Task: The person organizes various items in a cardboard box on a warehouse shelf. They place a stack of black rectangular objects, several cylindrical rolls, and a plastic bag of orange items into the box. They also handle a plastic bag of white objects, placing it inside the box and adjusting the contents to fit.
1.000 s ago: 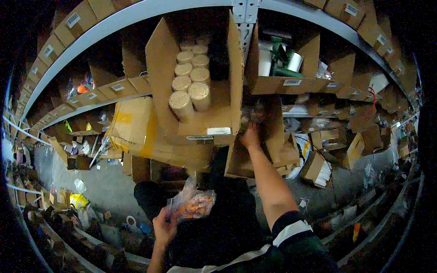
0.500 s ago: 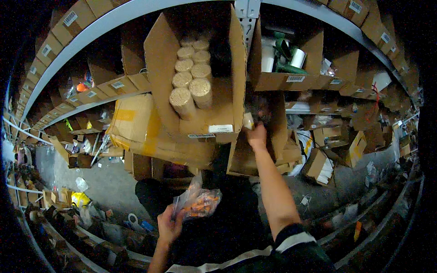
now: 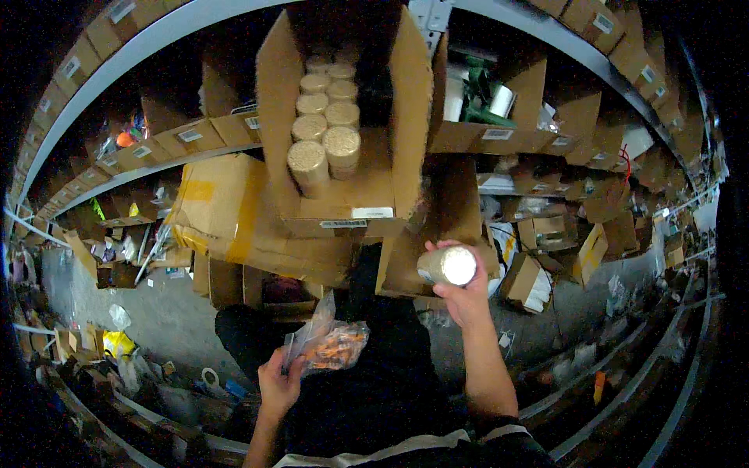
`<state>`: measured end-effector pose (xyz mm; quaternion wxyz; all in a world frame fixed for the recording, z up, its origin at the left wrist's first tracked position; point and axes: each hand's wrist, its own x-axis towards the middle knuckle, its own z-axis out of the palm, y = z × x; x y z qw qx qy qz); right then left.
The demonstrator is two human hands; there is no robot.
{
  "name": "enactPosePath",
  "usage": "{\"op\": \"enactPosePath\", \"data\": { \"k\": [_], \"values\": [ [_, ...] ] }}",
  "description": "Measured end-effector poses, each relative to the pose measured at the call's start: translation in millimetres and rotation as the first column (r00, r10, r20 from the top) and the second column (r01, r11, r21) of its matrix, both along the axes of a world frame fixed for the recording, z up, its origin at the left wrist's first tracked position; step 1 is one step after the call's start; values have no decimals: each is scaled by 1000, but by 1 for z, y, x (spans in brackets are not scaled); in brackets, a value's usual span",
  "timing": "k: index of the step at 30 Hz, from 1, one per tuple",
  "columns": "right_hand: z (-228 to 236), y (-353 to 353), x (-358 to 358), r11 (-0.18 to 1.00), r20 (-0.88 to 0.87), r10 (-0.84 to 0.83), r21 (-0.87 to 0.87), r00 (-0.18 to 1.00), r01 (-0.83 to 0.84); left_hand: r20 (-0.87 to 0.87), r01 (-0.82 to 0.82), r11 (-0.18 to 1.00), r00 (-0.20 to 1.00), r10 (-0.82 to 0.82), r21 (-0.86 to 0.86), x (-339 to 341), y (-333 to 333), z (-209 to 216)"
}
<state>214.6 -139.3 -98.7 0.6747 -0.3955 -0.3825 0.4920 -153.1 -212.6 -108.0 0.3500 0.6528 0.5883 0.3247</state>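
Observation:
My right hand (image 3: pixel 469 297) grips a pale cylinder (image 3: pixel 447 267), its bright white round end tilted up toward me. Behind the cylinder is an open cardboard box (image 3: pixel 413 261) below the shelf. Low at the left, my left hand (image 3: pixel 279 384) is closed on the edge of a clear plastic bag (image 3: pixel 337 345) with small orange items inside; their kind I cannot make out. Straight ahead, an open carton (image 3: pixel 337 204) holds two rows of similar beige cylinders (image 3: pixel 310 165), standing upright with grainy-looking tops.
A taped brown carton (image 3: pixel 214 204) lies left of the open one. At the upper right, a bin (image 3: pixel 485 140) holds white rolls and green pieces. Smaller cardboard bins line the curved shelves on both sides. Loose packaging and a yellow bag (image 3: pixel 118 344) lie about the floor.
My right hand has drawn back from the lower box toward me, with the cylinder now plainly visible in it. My left hand and the plastic bag have shifted slightly left in view.

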Motion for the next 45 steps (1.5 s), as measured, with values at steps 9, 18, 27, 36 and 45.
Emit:
{"op": "enactPosePath", "data": {
  "k": [9,18,27,36,45],
  "values": [
    [93,-8,-30,962,3,232,149,973,-230,-6,-30,999,1000,30,41,-9,-10,0],
    [172,83,-87,949,426,81,245,901,-201,-1,-63,998,998,63,19,-12,-18,10],
    [158,121,-103,957,882,-39,169,470,-238,57,-50,985,998,41,167,-16,-20,5],
    [141,125,-99,874,912,223,-30,346,-484,26,-31,992,999,28,120,-13,-14,11],
    [147,99,-101,904,980,-97,160,172,-398,-10,-14,999,1000,14,36,-5,-3,24]
  ]
}}
